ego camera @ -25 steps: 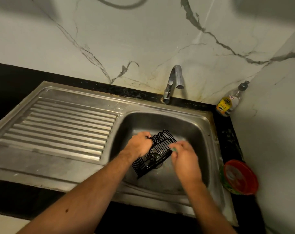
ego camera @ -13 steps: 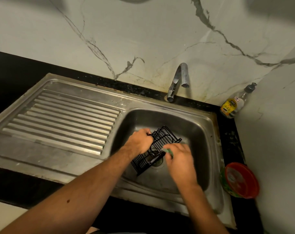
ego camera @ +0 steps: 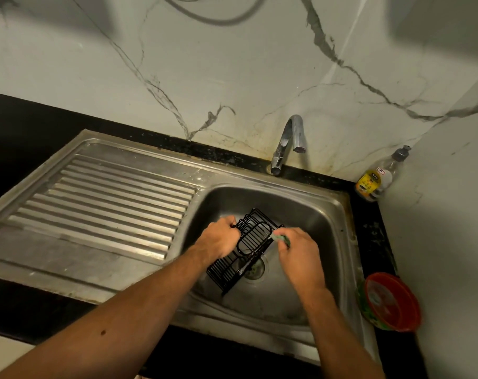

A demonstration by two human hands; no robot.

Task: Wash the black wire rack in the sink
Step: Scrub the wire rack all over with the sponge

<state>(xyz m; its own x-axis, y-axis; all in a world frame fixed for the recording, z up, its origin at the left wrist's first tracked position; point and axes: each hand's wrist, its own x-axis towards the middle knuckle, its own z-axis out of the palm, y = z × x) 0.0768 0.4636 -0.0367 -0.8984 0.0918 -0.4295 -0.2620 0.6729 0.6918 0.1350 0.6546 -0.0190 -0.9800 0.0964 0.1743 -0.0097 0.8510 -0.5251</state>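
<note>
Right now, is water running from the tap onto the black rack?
No, the tap shows no stream below its spout, while the left hand grips the black wire rack in the sink.

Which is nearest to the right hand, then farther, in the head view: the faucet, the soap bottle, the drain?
From the right hand:
1. Drain, just left of it in the basin.
2. Faucet, behind the sink.
3. Soap bottle, in the far right corner.

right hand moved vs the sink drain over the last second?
Yes, slightly. The right hand, pinching a green scrubber, has shifted toward the faucet side along the black wire rack, further from the round drain.
</note>
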